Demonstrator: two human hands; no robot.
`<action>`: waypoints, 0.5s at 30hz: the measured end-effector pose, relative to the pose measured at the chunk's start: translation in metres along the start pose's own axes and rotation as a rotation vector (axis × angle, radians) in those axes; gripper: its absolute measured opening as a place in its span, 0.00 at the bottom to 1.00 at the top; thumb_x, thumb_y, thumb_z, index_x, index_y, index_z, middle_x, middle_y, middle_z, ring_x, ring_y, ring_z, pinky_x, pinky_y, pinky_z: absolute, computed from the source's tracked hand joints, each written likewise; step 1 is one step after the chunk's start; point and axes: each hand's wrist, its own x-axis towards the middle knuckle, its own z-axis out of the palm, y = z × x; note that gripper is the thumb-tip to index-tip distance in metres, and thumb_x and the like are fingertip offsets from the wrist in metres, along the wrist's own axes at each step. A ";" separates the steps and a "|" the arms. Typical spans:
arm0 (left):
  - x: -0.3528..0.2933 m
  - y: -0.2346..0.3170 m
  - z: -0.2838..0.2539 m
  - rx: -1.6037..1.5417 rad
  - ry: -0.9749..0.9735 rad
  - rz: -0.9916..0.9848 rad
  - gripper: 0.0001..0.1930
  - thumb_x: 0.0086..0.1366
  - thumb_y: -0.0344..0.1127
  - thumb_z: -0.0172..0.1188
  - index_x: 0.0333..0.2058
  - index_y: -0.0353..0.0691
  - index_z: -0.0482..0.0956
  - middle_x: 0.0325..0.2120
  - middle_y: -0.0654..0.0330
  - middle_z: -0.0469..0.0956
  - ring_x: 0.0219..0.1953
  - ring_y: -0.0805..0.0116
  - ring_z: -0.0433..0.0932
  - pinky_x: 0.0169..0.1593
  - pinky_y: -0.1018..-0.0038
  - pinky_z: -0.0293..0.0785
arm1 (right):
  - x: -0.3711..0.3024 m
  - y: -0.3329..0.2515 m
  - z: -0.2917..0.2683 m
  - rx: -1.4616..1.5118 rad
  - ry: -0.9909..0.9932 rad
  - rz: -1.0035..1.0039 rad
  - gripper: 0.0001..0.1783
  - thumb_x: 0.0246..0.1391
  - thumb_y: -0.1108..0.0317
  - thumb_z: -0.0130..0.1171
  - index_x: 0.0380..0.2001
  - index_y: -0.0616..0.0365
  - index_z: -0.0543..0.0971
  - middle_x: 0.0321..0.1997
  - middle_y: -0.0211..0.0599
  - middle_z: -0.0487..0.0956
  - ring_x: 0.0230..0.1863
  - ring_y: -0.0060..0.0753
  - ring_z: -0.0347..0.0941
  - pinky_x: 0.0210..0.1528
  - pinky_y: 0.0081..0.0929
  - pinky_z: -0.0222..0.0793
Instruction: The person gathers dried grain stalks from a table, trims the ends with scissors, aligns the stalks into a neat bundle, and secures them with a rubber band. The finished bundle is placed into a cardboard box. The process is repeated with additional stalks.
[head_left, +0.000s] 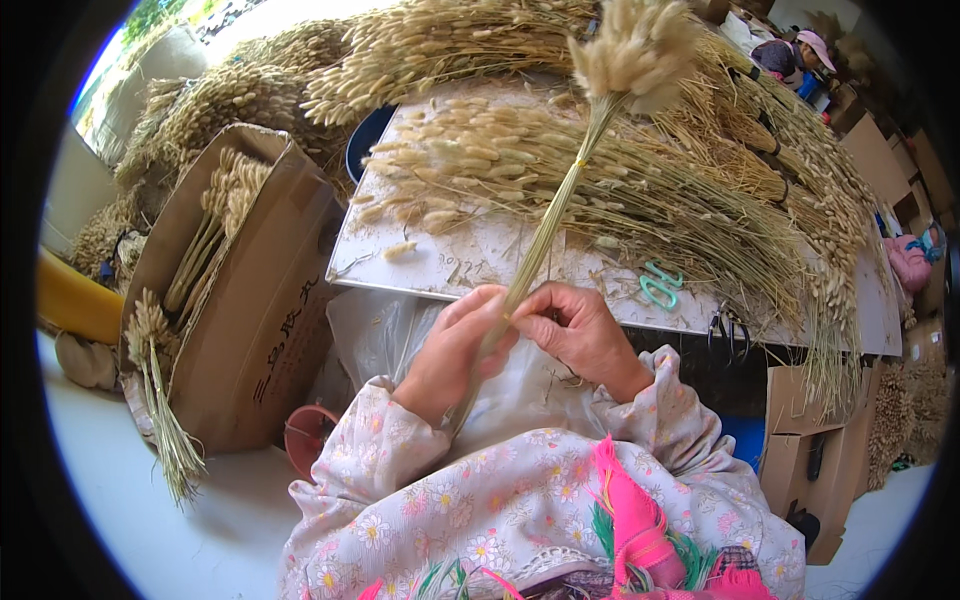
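Note:
My left hand (455, 350) is wrapped round the stems of a bunch of dried bunny-tail grass (548, 225). The bunch slants up and to the right, its fluffy pale heads over the table. A thin yellow band circles the stems partway up. Close against the stems, my right hand (585, 335) is closed in a pinch, thumb against forefinger. A small yellowish strip shows on the stems at its fingertips, but what the pinch holds is too small to make out. The lower stem ends pass behind my left hand toward my lap.
Loose dried grass (500, 150) lies heaped across the white table (420, 262). Green-handled scissors (660, 285) and black-handled snips (728, 335) sit near its front edge. At left, a cardboard box (250, 300) holds tied bunches; a red bucket (310, 435) stands beside it. Another person (795, 55) is at far right.

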 end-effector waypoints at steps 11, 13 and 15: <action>0.002 0.008 -0.005 0.102 0.084 0.029 0.11 0.67 0.43 0.54 0.32 0.43 0.72 0.20 0.70 0.69 0.18 0.85 0.62 0.20 0.87 0.55 | 0.008 -0.015 0.008 -0.940 0.059 -0.628 0.12 0.46 0.72 0.61 0.37 0.57 0.76 0.34 0.35 0.76 0.32 0.26 0.72 0.33 0.24 0.69; 0.004 0.008 -0.010 0.044 0.035 0.024 0.08 0.68 0.40 0.53 0.33 0.43 0.70 0.19 0.68 0.67 0.14 0.83 0.60 0.17 0.86 0.56 | 0.013 -0.018 0.001 -1.343 0.048 -0.876 0.15 0.42 0.70 0.60 0.37 0.57 0.75 0.39 0.36 0.74 0.35 0.31 0.74 0.36 0.29 0.69; 0.006 0.010 -0.016 -0.016 -0.065 -0.010 0.09 0.68 0.40 0.52 0.35 0.41 0.74 0.21 0.71 0.70 0.20 0.86 0.64 0.18 0.88 0.57 | 0.016 -0.019 -0.003 -1.407 0.058 -1.056 0.14 0.39 0.69 0.58 0.33 0.59 0.74 0.34 0.34 0.76 0.37 0.30 0.74 0.43 0.31 0.69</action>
